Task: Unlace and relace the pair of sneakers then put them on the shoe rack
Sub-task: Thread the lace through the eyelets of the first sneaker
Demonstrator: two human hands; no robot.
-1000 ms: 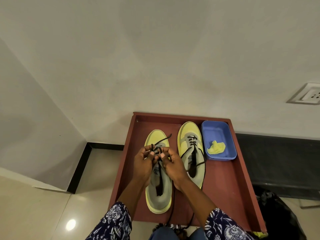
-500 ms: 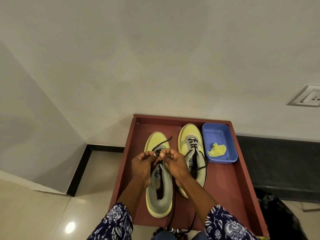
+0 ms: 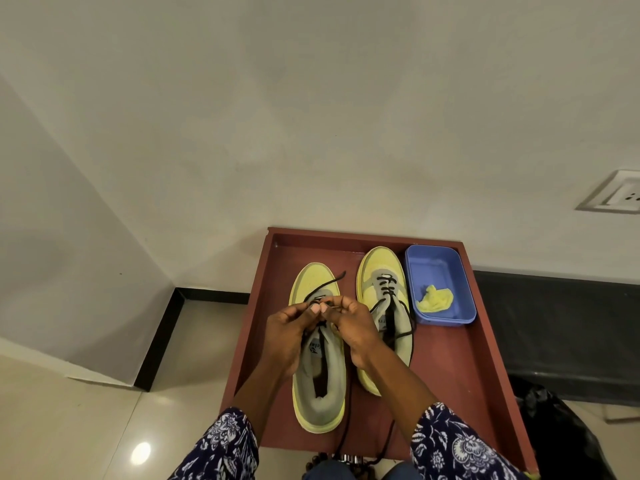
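Blue plastic tub (image 3: 440, 271) sitting at the far right corner of the reddish-brown surface (image 3: 460, 358), touching the wall (image 3: 311, 116). Crumpled yellow cloth (image 3: 435, 299) lying inside the tub. White wall socket (image 3: 614, 197) showing at right. Black bag (image 3: 561, 431) slumping on the glossy tiled floor (image 3: 86, 427), lower right.

Red tray (image 3: 460, 368): 2 sneakers (image 3: 320, 393), blue tub (image 3: 438, 268)

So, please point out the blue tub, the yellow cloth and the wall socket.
blue tub (image 3: 465, 289): head view, right wall.
yellow cloth (image 3: 435, 300): head view, its middle.
wall socket (image 3: 620, 195): head view, white plate.
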